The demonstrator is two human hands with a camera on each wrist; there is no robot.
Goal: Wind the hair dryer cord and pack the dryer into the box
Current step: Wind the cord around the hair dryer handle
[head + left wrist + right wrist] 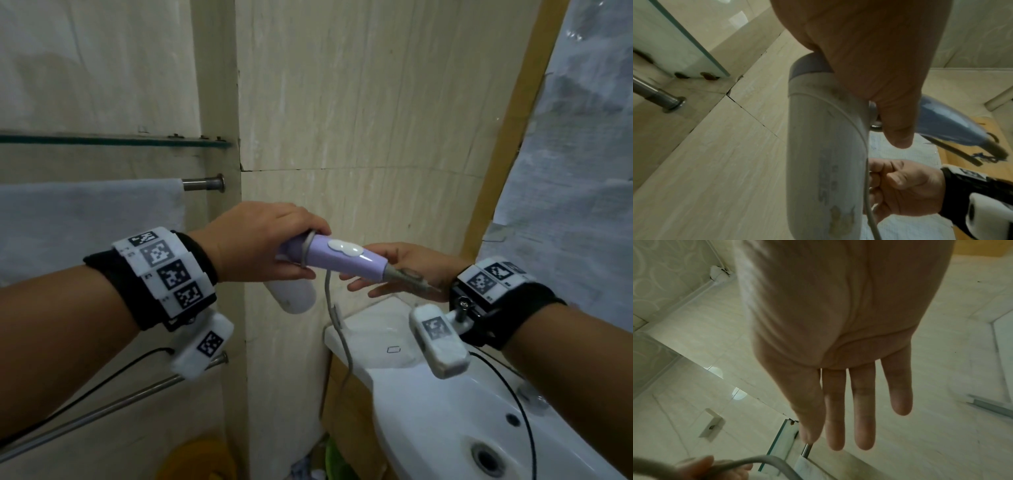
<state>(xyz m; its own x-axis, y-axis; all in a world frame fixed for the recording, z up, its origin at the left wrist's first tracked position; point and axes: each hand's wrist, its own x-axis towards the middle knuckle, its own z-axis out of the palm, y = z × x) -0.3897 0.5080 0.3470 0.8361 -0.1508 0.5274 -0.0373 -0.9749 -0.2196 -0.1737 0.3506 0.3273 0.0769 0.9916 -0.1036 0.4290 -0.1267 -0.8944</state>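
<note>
The hair dryer's purple handle [342,260] lies level between my hands, and its white barrel [294,294] points down. My left hand [270,240] grips the dryer where handle meets barrel, thumb [898,126] across it. The grey cord [329,298] loops once around the handle by my left fingers, then hangs slack past the sink's edge. My right hand [394,269] is held flat under the handle's cord end with straight fingers [861,410] and holds nothing. The box is not in any view.
A white sink [445,411] stands at the lower right. On the left wall are a glass shelf [102,140], a pale towel [85,212] on a bar, and a metal rail [102,407] lower down. A tiled wall corner is straight ahead.
</note>
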